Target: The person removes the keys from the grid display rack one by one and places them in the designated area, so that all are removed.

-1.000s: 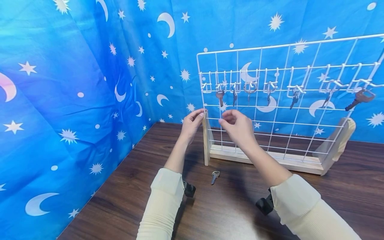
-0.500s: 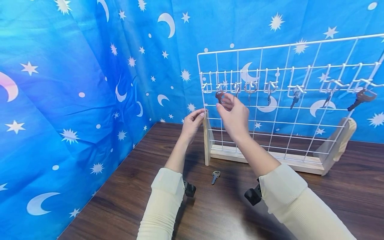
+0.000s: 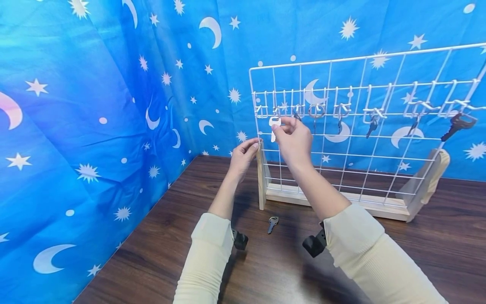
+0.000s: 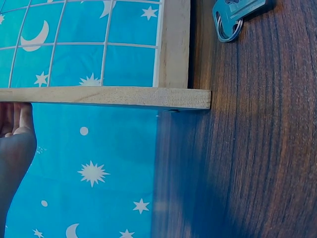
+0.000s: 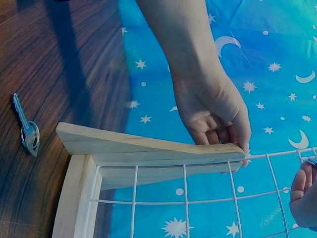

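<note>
My left hand [image 3: 241, 157] grips the top of the light wooden side panel [image 3: 260, 179] at the left end of a white wire rack [image 3: 343, 164]. The right wrist view shows that hand's thumb and fingers around the panel [image 5: 148, 144]. With thumb and fingers, my right hand [image 3: 297, 141] pinches a silver key [image 3: 273, 121] hanging below a hook near the rack's left end. The key's ring is partly hidden. Another key [image 3: 272, 224] with a ring [image 4: 229, 35] lies on the table in front of the rack.
Several more keys hang in a row to the right, among them a dark one [image 3: 458, 125] at the far end. A white hook [image 3: 261, 111] at the left end bears no key. Behind the dark wood table [image 3: 159, 249] hangs a blue star-and-moon curtain [image 3: 114, 139].
My right hand has moved up and left from below the hooks to the hanging key and now pinches it. The key has turned and shines bright. My left hand has stayed put.
</note>
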### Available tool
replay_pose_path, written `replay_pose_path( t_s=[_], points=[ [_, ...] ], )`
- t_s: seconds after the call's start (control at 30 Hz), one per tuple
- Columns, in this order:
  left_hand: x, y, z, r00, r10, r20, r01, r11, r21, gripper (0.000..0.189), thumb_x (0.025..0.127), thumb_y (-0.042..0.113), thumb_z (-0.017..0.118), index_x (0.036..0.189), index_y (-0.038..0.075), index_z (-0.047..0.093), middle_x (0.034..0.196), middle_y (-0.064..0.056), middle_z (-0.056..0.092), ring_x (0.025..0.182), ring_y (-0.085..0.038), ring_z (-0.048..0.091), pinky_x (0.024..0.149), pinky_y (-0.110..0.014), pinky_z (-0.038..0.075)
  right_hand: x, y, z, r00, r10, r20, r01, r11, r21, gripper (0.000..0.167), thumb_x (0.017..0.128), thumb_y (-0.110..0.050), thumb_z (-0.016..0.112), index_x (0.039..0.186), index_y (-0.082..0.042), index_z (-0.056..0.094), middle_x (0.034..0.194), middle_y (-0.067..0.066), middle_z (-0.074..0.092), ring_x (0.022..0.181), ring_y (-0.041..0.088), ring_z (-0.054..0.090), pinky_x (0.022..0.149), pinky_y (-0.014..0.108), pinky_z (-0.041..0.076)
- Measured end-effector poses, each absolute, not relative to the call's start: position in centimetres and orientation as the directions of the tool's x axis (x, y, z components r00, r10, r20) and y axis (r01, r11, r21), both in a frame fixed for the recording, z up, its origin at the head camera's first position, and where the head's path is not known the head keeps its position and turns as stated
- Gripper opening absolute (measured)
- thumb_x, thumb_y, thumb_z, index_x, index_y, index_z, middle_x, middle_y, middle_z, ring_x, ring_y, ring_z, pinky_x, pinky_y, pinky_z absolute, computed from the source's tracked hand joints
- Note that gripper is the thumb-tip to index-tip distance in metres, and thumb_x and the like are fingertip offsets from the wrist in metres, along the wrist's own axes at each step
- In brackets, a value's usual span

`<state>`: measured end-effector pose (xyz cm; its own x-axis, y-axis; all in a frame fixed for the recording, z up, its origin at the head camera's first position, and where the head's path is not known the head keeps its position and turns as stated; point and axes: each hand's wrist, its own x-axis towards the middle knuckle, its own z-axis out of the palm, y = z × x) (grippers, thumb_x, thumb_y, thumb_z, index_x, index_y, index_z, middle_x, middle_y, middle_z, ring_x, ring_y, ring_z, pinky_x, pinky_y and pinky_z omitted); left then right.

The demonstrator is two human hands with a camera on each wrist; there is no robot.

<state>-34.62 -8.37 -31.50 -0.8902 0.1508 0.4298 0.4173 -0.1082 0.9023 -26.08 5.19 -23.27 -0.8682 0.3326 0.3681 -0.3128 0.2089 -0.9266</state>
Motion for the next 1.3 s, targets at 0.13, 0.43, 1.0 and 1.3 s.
replay_pose_path(
  t_s=[0.13, 0.43, 1.0, 1.3],
  points=[
    [-34.6, -8.4, -31.5, -0.892, 0.153, 0.426, 0.414, -0.103, 0.904, 0.029, 0.094, 0.004, 0.051, 0.118, -0.010, 0.055, 0.119, -0.022, 0.057, 0.107, -0.024, 0.057, 0.091, -0.028, 0.048, -25.9, 5.3, -23.3, -0.859, 0.303, 0.413, -0.351, 0.239, -0.905, 0.034, 0.091, -0.020, 0.060, 0.122, -0.007, 0.059, 0.085, 0.008, 0.064, 0.072, 0.015, 0.056, 0.056, 0.022, 0.045],
    [-34.6, -8.4, -31.6, -0.892, 0.143, 0.428, 0.414, -0.118, 0.903, 0.029, 0.093, 0.003, 0.052, 0.118, -0.011, 0.054, 0.119, -0.023, 0.057, 0.103, -0.021, 0.059, 0.091, -0.029, 0.048, -24.5, 5.3, -23.3, -0.860, 0.244, 0.448, -0.395, 0.237, -0.888, 0.037, 0.092, -0.020, 0.057, 0.126, -0.004, 0.056, 0.087, 0.011, 0.065, 0.076, 0.018, 0.059, 0.060, 0.022, 0.049],
    [-34.6, -8.3, -31.4, -0.897, 0.142, 0.418, 0.405, -0.112, 0.907, 0.029, 0.093, 0.004, 0.052, 0.118, -0.011, 0.055, 0.119, -0.022, 0.058, 0.105, -0.021, 0.058, 0.091, -0.029, 0.047, -23.6, 5.5, -23.2, -0.831, 0.270, 0.487, -0.440, 0.218, -0.871, 0.025, 0.090, -0.016, 0.058, 0.111, -0.003, 0.065, 0.078, 0.010, 0.063, 0.068, 0.015, 0.056, 0.053, 0.023, 0.045],
    [-34.6, -8.3, -31.5, -0.894, 0.144, 0.424, 0.411, -0.111, 0.905, 0.029, 0.093, 0.004, 0.052, 0.117, -0.011, 0.055, 0.118, -0.022, 0.058, 0.104, -0.021, 0.058, 0.091, -0.028, 0.048, -23.3, 5.6, -22.7, -0.804, 0.272, 0.529, -0.482, 0.224, -0.847, 0.023, 0.091, -0.015, 0.057, 0.108, -0.002, 0.065, 0.077, 0.016, 0.061, 0.067, 0.015, 0.052, 0.049, 0.022, 0.042]
  ],
)
